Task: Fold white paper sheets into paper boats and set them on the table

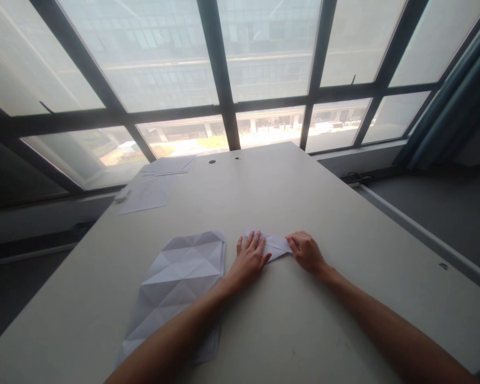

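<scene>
A small folded piece of white paper [275, 244] lies on the white table in front of me. My left hand [251, 256] rests flat on its left part, fingers spread. At the paper's right end, my right hand [305, 252] is closed, with thumb and fingers pinching the tip. Left of these stands out a larger creased sheet of paper [184, 261], marked with a pattern of diamond and triangle folds. My left forearm passes over its lower right part and hides some of it.
Several flat paper sheets [154, 193] lie at the table's far left, beside a small white object [122, 195] I cannot make out. The white table [264, 192] has a round hole [212, 161] near its far edge. Windows stand beyond it; a blue curtain [450, 101] hangs at right.
</scene>
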`<state>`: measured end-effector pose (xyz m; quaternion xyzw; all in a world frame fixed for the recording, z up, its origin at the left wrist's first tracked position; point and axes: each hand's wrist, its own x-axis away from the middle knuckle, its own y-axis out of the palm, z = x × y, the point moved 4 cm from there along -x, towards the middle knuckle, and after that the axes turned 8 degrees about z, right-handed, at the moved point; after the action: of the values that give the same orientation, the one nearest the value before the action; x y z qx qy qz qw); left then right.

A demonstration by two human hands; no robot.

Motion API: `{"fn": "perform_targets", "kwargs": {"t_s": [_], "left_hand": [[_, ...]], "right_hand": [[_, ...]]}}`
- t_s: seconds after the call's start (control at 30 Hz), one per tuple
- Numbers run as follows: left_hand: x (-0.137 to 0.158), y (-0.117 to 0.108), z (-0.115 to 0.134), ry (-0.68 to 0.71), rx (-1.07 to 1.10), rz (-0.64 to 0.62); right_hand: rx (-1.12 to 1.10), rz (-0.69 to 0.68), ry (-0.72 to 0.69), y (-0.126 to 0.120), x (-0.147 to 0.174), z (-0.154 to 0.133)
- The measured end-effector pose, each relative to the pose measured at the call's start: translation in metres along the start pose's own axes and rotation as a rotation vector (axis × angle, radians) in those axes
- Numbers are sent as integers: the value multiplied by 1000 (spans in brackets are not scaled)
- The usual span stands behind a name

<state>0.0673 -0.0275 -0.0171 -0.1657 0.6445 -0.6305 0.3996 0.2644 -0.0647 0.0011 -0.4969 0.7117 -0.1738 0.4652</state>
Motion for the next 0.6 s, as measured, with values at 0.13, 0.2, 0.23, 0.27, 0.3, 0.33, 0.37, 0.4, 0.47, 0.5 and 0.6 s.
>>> {"fn": "perform_targets", "kwargs": {"t_s": [0.13, 0.2, 0.23, 0.27, 0.3, 0.33, 0.37, 0.4, 0.47, 0.5, 0.6], "left_hand": [[0, -4, 1, -21, -3, 35], [0, -7, 1, -27, 0, 58], [0, -8, 1, -29, 4, 63], [-1, -8, 1, -29, 10, 63], [-1, -8, 1, -30, 18, 57], [-1, -7, 1, -28, 28, 47], [-2, -6, 0, -26, 42, 33], [-2, -4, -1, -25, 59, 14], [-3, -1, -3, -35, 103, -23], [-4, 0, -5, -45, 127, -37], [-6, 1, -9, -74, 179, -48]], "right_hand": [[-55, -11, -19, 0, 1, -4], [-83, -16, -17, 0, 1, -4], [-96, -23, -18, 0, 1, -5], [-109, -31, -18, 0, 1, -5], [-124, -41, -21, 0, 1, -6], [-140, -56, -27, 0, 2, -7], [-161, -77, -38, 0, 2, -9], [-185, -104, -55, 0, 3, -11], [-247, -178, -106, -1, 5, -16], [-281, -219, -136, -1, 6, -19], [-348, -299, -198, -2, 9, -24]]}}
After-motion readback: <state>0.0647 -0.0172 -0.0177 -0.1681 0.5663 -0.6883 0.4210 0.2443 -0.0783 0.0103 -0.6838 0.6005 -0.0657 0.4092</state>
